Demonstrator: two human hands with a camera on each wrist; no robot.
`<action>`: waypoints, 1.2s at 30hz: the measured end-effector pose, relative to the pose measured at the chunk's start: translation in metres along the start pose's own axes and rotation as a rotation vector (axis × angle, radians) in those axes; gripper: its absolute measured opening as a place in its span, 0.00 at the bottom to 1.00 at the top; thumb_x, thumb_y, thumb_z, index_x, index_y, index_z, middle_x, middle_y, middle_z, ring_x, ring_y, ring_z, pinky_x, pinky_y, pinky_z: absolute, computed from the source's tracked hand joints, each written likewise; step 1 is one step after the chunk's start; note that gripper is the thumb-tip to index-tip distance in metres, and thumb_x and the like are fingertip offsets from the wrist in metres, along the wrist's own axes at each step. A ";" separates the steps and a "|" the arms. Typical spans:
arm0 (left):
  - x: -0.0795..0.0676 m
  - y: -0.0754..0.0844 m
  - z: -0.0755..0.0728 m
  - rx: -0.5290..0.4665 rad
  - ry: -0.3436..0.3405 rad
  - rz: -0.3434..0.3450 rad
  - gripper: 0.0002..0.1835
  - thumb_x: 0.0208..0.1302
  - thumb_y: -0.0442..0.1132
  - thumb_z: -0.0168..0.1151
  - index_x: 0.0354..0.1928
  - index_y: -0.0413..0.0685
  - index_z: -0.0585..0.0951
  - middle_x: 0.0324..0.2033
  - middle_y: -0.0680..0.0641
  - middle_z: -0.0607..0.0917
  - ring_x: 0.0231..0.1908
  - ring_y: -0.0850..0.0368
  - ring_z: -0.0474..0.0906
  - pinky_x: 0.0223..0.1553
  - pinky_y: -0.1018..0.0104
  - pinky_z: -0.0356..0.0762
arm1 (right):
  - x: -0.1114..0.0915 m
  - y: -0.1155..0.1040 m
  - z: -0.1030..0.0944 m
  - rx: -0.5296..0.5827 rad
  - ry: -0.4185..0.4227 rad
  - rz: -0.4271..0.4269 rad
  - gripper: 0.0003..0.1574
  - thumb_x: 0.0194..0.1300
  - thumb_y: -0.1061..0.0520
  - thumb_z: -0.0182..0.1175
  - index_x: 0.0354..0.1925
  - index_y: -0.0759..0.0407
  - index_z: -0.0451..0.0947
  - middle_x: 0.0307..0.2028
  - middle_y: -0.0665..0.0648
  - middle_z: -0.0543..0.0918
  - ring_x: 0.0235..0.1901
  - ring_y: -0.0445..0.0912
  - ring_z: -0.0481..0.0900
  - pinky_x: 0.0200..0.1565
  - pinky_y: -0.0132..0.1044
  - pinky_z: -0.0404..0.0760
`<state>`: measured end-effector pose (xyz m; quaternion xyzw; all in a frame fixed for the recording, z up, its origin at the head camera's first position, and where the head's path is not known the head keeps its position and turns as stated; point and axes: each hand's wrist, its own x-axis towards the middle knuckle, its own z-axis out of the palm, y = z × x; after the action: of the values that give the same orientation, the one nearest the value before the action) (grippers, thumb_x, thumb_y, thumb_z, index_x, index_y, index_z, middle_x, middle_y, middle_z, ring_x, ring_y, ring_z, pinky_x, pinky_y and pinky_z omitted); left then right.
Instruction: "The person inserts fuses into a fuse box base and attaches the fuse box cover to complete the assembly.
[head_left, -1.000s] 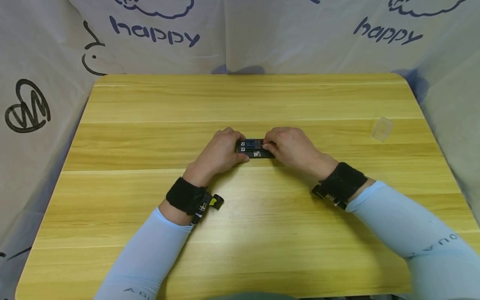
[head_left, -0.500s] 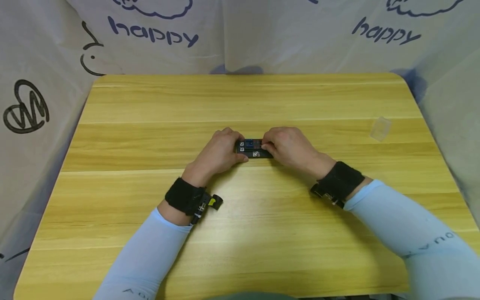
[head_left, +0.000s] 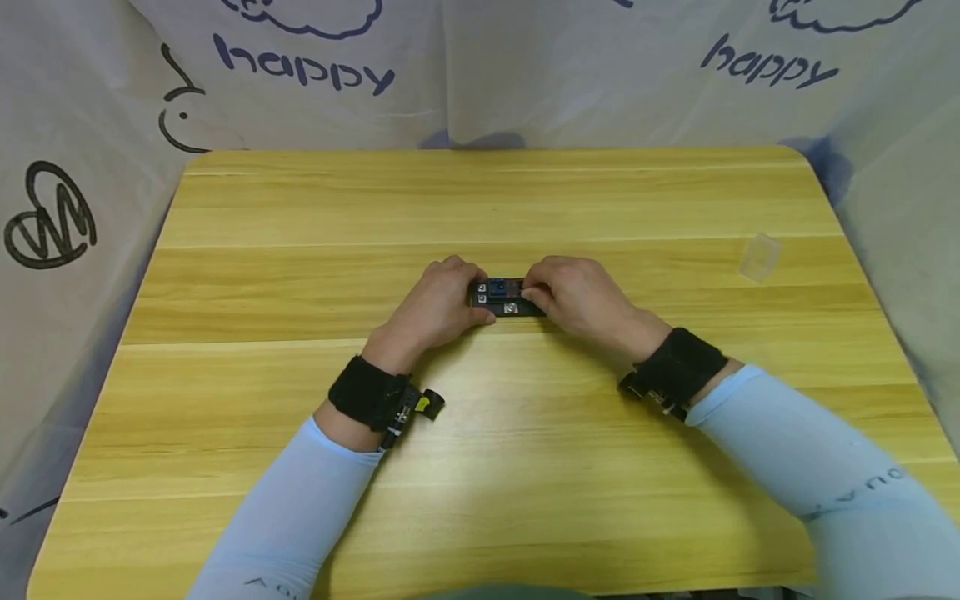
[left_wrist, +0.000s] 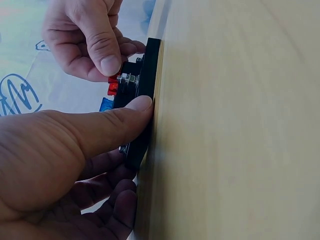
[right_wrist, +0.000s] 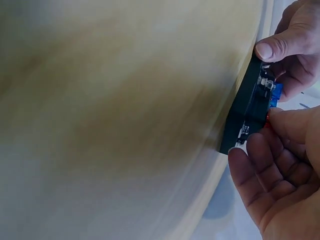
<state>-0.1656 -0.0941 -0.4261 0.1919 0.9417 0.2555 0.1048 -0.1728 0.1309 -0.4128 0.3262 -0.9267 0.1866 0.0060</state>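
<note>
A small black fuse block (head_left: 491,309) with metal screw terminals lies flat near the middle of the table. My left hand (head_left: 442,304) grips its left end, thumb along the near side and fingers round the far side. From the right, my right hand (head_left: 581,296) pinches a red blade fuse at the block, thumb against forefinger. In the left wrist view, red fuses (left_wrist: 113,89) show just under the right thumb. Beside them sits a blue blade fuse (right_wrist: 276,91), upright in the block. The right hand's other fingers curl loosely by the block's right end.
A clear plastic box or lid (head_left: 761,257) lies at the right on the wooden table (head_left: 480,458). White cloth printed with "happy" (head_left: 303,67) hangs behind the table and along its sides.
</note>
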 end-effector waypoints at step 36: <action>0.001 0.001 0.000 0.002 -0.011 -0.016 0.31 0.54 0.53 0.72 0.57 0.45 0.76 0.50 0.45 0.76 0.47 0.49 0.69 0.53 0.55 0.69 | -0.016 0.016 -0.007 0.062 -0.025 0.145 0.12 0.66 0.50 0.62 0.41 0.56 0.83 0.36 0.54 0.85 0.33 0.46 0.79 0.39 0.45 0.78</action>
<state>-0.1660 -0.0936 -0.4256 0.1860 0.9429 0.2525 0.1118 -0.1707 0.1544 -0.4138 0.2605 -0.9417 0.2108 -0.0293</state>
